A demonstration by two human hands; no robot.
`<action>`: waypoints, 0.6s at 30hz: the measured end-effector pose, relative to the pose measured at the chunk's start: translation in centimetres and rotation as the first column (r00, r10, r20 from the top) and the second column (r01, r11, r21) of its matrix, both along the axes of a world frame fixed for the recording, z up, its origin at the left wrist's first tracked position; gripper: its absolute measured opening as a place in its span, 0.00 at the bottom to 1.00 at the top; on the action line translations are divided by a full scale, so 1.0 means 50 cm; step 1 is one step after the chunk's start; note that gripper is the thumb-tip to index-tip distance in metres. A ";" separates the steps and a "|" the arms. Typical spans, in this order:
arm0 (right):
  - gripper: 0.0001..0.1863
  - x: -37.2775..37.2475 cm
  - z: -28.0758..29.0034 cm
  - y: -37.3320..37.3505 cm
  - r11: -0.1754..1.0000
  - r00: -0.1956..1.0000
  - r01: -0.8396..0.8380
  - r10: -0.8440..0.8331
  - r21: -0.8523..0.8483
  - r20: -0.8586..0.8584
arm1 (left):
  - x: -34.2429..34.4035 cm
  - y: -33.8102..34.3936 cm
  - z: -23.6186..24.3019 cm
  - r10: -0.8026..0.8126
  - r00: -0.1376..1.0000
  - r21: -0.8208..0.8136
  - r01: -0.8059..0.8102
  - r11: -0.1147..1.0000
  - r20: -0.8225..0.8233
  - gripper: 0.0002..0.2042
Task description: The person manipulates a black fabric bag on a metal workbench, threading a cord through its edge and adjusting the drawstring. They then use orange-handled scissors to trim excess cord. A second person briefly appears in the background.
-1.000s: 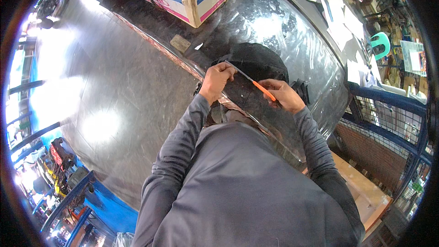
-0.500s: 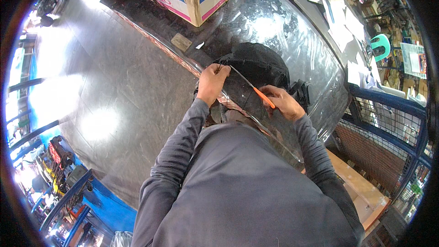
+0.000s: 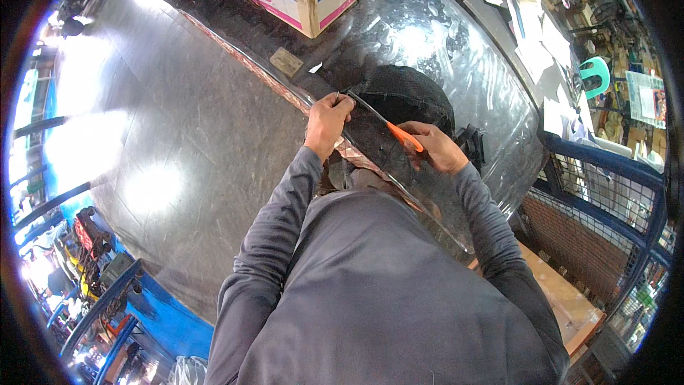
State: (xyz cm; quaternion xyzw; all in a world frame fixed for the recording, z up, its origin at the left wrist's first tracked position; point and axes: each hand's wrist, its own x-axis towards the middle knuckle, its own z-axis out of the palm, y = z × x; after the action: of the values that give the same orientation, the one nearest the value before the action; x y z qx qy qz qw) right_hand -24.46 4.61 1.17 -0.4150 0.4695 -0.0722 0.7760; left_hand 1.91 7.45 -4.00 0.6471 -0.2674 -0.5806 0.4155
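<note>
Orange-handled scissors (image 3: 407,137) are gripped in my right hand (image 3: 442,150), with their dark blades pointing up and left. The blade tips reach close to the fingertips of my left hand (image 3: 328,125). Those fingertips are pinched together, and what sits between them is too small to name. Beneath and beyond both hands lies a black rounded fabric item (image 3: 406,93) with a mesh-like surface. Dark strap-like pieces (image 3: 470,144) stick out at its right side. Both hands are over the near edge of the table (image 3: 491,100), which has a shiny clear cover.
A strapped cardboard box (image 3: 310,0) stands at the far side of the table. A small tan label (image 3: 286,62) and a white scrap (image 3: 315,68) lie nearer. Papers (image 3: 534,36) spread at the far right. Blue mesh railing (image 3: 605,167) is on the right; grey floor (image 3: 199,121) stretches left.
The scissors and my right hand have shifted slightly left and up, and the handles look a little more spread. My left hand has moved slightly left and up, still pinched.
</note>
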 end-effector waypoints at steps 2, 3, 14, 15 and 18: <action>0.23 0.012 -0.003 -0.001 1.000 1.000 0.001 -0.001 -0.002 0.012 | 0.001 -0.001 -0.002 -0.002 1.000 0.002 0.003 1.000 -0.022 0.08; 0.24 0.017 -0.005 -0.001 1.000 1.000 0.008 -0.008 0.005 0.017 | 0.003 -0.001 -0.003 -0.007 0.999 0.002 0.007 1.000 -0.035 0.09; 0.23 0.026 -0.028 0.011 0.999 0.999 0.041 -0.040 -0.010 0.029 | 0.016 -0.001 -0.028 -0.030 0.999 -0.045 0.029 0.999 -0.034 0.08; 0.23 0.018 -0.024 0.020 0.999 0.998 0.041 -0.040 -0.023 0.053 | 0.026 0.002 -0.022 -0.037 0.998 -0.028 0.036 0.999 -0.044 0.08; 0.23 -0.005 0.035 0.057 1.000 0.995 -0.011 0.012 -0.006 0.098 | 0.045 0.013 0.026 -0.106 0.994 -0.069 0.107 0.992 0.014 0.09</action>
State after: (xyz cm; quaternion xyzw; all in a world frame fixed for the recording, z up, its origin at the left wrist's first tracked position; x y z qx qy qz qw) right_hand -24.68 7.44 2.93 -0.4158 0.4281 -0.0895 0.7974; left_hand 4.17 8.11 -2.73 0.6199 -0.3237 -0.5889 0.4050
